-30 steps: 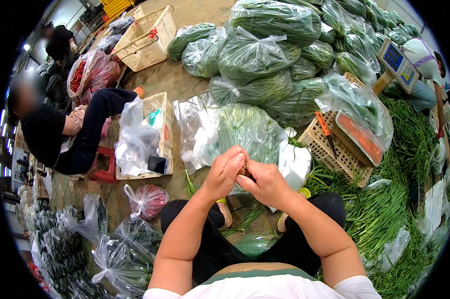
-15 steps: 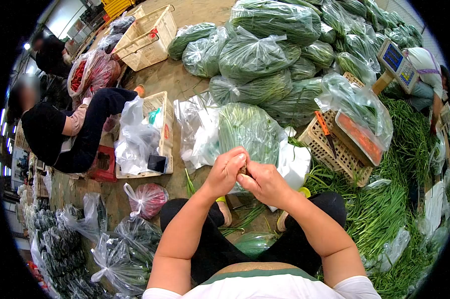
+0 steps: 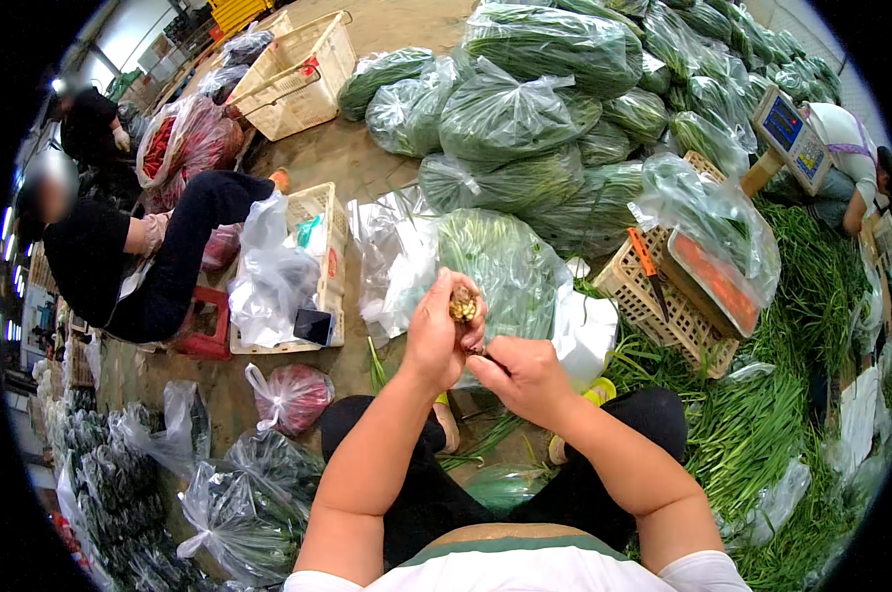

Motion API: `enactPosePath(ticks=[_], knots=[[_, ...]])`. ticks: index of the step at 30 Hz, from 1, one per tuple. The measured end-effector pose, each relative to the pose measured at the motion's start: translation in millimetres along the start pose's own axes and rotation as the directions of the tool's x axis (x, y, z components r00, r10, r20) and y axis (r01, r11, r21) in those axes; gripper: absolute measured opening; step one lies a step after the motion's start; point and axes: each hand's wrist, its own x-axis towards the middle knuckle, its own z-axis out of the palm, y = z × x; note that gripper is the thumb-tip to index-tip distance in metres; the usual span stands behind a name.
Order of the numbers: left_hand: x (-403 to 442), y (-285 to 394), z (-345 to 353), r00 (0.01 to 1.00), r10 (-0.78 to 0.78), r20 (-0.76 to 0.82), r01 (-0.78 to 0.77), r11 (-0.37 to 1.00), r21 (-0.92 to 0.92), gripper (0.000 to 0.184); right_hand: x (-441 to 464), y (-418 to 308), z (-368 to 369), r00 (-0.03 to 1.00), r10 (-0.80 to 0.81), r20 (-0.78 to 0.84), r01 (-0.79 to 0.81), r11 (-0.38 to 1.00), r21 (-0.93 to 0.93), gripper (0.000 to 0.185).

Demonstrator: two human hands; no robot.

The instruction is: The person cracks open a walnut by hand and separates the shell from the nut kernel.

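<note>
My left hand (image 3: 440, 331) is wrapped round a small yellow-brown bunch (image 3: 463, 304) whose knobbly end shows above the fingers; its kind is not clear. Close against it, my right hand (image 3: 525, 375) is closed in a pinch at the bunch's lower side. What the right fingertips hold is hidden. Just beyond both hands lies a clear plastic bag of long green leaves (image 3: 495, 261), with white plastic sheeting (image 3: 395, 266) to its left.
Bagged greens (image 3: 515, 113) are piled ahead. At right are a crate (image 3: 614, 281), an orange-handled knife (image 3: 648, 276), a scale (image 3: 791, 138) and loose green leaves (image 3: 752, 424). A crate with plastic bags (image 3: 333, 237) stands left, near a seated person (image 3: 91, 257). Another person bends at far right.
My hands have moved slightly apart and my left hand has turned upright, bringing the yellow-brown end of the bunch into sight. My right hand has shifted lower and to the right.
</note>
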Motion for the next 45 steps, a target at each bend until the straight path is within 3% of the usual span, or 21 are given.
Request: enactPosePath(ticks=[1, 2, 3, 4, 7, 9, 11, 12, 14, 15, 17, 19, 20, 21, 22, 23, 25, 30, 35, 41, 45], knots=[[-2.1, 4.4, -2.3, 1.0, 0.001, -0.002, -0.001, 1.0, 0.0, 0.031, 0.5, -1.4, -2.3, 1.0, -0.001, 0.001, 0.001, 1.0, 0.001, 0.017], [-4.1, 8.7, -4.9, 0.994, -0.087, 0.064, 0.09, 0.995, -0.032, 0.033, 2.5, -5.2, -7.5, 0.935, 0.346, 0.074, -0.343, 0.837, 0.425, 0.012], [-5.2, 11.0, -6.7, 0.976, -0.172, 0.133, 0.181, 0.982, -0.059, 0.036, 5.3, -7.1, -12.1, 0.762, 0.584, 0.281, -0.573, 0.404, 0.713, 0.01], [-4.0, 9.0, -10.4, 0.967, -0.185, 0.173, 0.2, 0.977, -0.077, 0.038, 3.4, 3.5, -15.0, 0.794, 0.52, 0.316, -0.481, 0.219, 0.849, 0.018], [-5.4, 11.7, -11.8, 0.945, -0.254, 0.205, 0.274, 0.959, -0.073, 0.038, 9.1, 6.5, -19.0, 0.819, 0.474, 0.323, -0.417, 0.106, 0.903, 0.023], [-7.1, 13.3, -8.8, 0.939, -0.278, 0.203, 0.293, 0.955, -0.044, 0.04, 9.6, 9.1, -17.8, 0.827, 0.456, 0.33, -0.423, 0.115, 0.899, 0.024], [-8.0, 11.7, -6.8, 0.932, -0.303, 0.199, 0.312, 0.95, -0.017, 0.042, 11.1, 8.7, -15.7, 0.753, 0.577, 0.317, -0.535, 0.255, 0.806, 0.027], [-8.2, 9.8, -5.9, 0.944, -0.292, 0.155, 0.285, 0.956, 0.064, 0.045, 11.4, 8.4, -13.4, 0.752, 0.577, 0.317, -0.535, 0.255, 0.805, 0.027], [-8.5, 4.9, -3.5, 0.973, -0.219, 0.069, 0.191, 0.939, 0.285, 0.052, 11.4, 8.2, -7.6, 0.832, 0.535, 0.15, -0.469, 0.531, 0.706, 0.026], [-9.2, 1.4, -4.5, 0.973, -0.218, 0.069, 0.19, 0.94, 0.285, 0.052, 10.4, 8.5, -5.8, 0.832, 0.534, 0.15, -0.468, 0.532, 0.706, 0.026], [-9.9, -5.1, -8.4, 0.978, -0.149, 0.144, 0.074, 0.9, 0.429, 0.052, 8.3, 8.9, -3.0, 0.868, 0.474, 0.146, -0.465, 0.675, 0.573, 0.028], [-9.9, -2.8, -11.4, 0.976, -0.145, 0.163, 0.05, 0.874, 0.483, 0.054, 10.4, 7.5, -5.7, 0.841, 0.506, 0.19, -0.507, 0.617, 0.602, 0.025], [-10.0, -3.2, -10.5, 0.977, 0.104, 0.186, -0.202, 0.733, 0.65, 0.049, 10.2, 9.5, -6.9, 0.778, 0.589, 0.221, -0.565, 0.5, 0.656, 0.025], [-9.6, -2.9, -9.1, 0.905, 0.334, 0.261, -0.405, 0.494, 0.769, 0.045, 10.7, 10.9, -7.9, 0.706, 0.659, 0.259, -0.607, 0.375, 0.701, 0.024], [-12.4, 2.7, -4.1, 0.837, 0.396, 0.379, -0.496, 0.252, 0.831, 0.038, 11.9, 9.1, -10.1, 0.685, 0.681, 0.258, -0.602, 0.331, 0.726, 0.021], [-12.0, 4.9, -1.9, 0.836, 0.395, 0.381, -0.498, 0.252, 0.83, 0.038, 13.0, 7.6, -11.7, 0.686, 0.681, 0.255, -0.601, 0.333, 0.727, 0.021], [-10.5, 7.4, 0.2, 0.635, 0.386, 0.669, -0.704, -0.066, 0.707, 0.037, 14.6, 5.7, -13.0, 0.667, 0.68, 0.304, -0.563, 0.193, 0.803, 0.018], [-6.3, 1.2, -9.3, 0.653, 0.401, 0.643, -0.714, 0.041, 0.699, 0.028, 11.6, 7.7, -14.2, 0.629, 0.639, 0.444, -0.59, 0.02, 0.807, 0.015], [-10.1, 2.0, -5.1, 0.668, 0.442, 0.598, -0.687, 0.059, 0.724, 0.007, 11.5, 4.1, -15.9, 0.654, 0.591, 0.472, -0.623, 0.067, 0.779, 0.015], [-9.9, -3.4, -4.8, 0.666, 0.506, 0.548, -0.651, 0.036, 0.759, 0.006, 8.5, 6.4, -14.4, 0.718, 0.508, 0.476, -0.623, 0.163, 0.765, 0.019], [-10.1, -5.2, -2.6, 0.679, 0.504, 0.533, -0.626, 0.02, 0.779, 0.011, 9.2, 6.3, -15.5, 0.703, 0.518, 0.487, -0.643, 0.171, 0.747, 0.02]])
